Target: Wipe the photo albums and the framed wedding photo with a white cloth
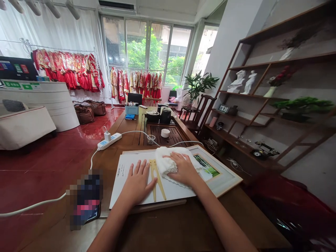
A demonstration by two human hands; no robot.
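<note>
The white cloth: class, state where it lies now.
In the head view, the white cloth lies right of centre on the picture frame, under the right hand.

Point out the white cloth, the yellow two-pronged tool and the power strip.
white cloth [165, 159], head view, on its bunched upper fold.
yellow two-pronged tool [153, 165], head view, on the joined top above the prongs.
power strip [111, 140], head view, on the middle of its white body.

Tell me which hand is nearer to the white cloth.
Right. The right hand is curled over the white cloth, on the picture frame. The left hand lies flat to the cloth's left, past the yellow two-pronged tool.
</note>
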